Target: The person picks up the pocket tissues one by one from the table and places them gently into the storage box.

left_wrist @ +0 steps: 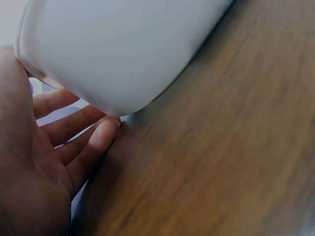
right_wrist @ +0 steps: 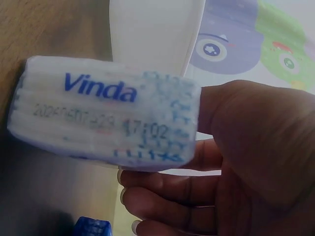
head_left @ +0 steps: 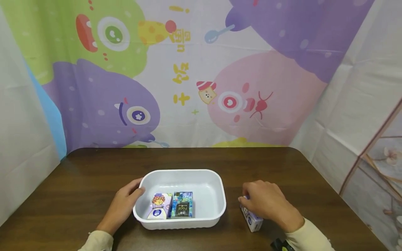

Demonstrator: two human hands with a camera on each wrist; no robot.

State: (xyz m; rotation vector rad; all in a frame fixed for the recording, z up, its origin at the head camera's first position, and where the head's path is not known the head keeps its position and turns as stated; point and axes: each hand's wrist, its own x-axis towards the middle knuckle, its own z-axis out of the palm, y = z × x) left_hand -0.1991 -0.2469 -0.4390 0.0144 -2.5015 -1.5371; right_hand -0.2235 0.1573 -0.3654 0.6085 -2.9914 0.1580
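A white plastic tub point(head_left: 208, 195) stands on the table. My left hand point(head_left: 125, 198) grips its left rim, the thumb over the edge; in the left wrist view the fingers point(left_wrist: 74, 120) reach along the tub's outer wall. Two tissue packs lie side by side in the tub: a lilac and white one point(head_left: 160, 205) with a cartoon figure, and a blue-green one point(head_left: 183, 204) with a black label. To the tub's right, my right hand point(head_left: 265, 200) pinches another tissue pack point(head_left: 253, 221), white and purple. Its end, marked Vinda point(right_wrist: 101, 115), faces the right wrist camera.
The brown wooden table point(head_left: 119, 162) ends at a cartoon-printed cloth point(head_left: 188, 122) behind it. Pale cloth hangs at both sides. A small blue object point(right_wrist: 93, 227) shows at the bottom edge of the right wrist view. A black device point(head_left: 281, 244) is on the right wrist.
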